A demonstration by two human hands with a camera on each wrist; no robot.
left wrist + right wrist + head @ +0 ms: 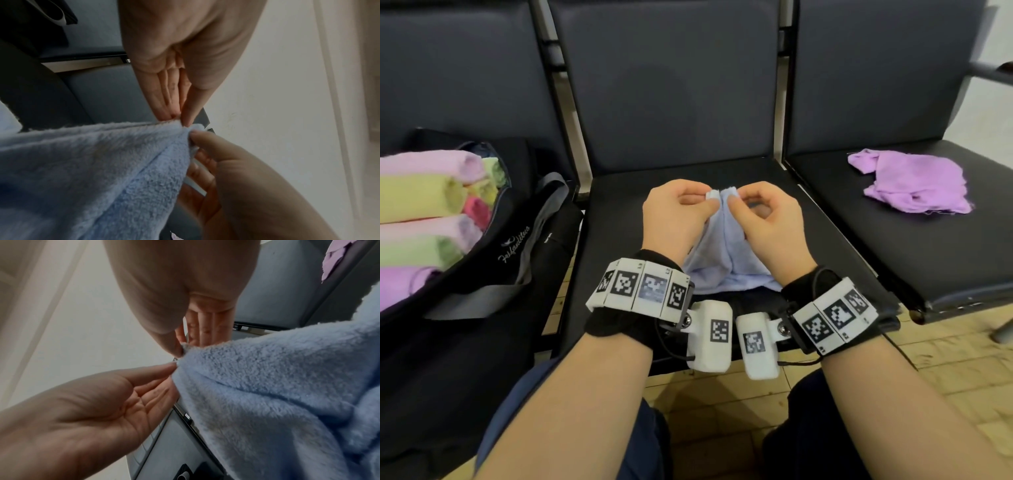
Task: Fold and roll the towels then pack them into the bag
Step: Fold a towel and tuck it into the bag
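A light blue towel [722, 263] hangs over the middle seat, held up by two neighbouring corners. My left hand [709, 199] pinches one corner between thumb and forefinger, and my right hand [733, 200] pinches the other, the two corners almost touching. In the left wrist view my left hand [184, 121] nips the towel [92, 170] by its edge. The right wrist view has my right hand [180, 351] pinching the towel [267, 394] at its corner. A black bag [517, 240] stands open on the left seat with several rolled towels [424, 198] inside.
A crumpled purple towel [914, 185] lies on the right seat [962, 260], also seen as the purple towel [337, 261]. The bag's grey strap [541, 219] droops toward the middle seat [613, 212]. Tiled floor [945, 370] lies below.
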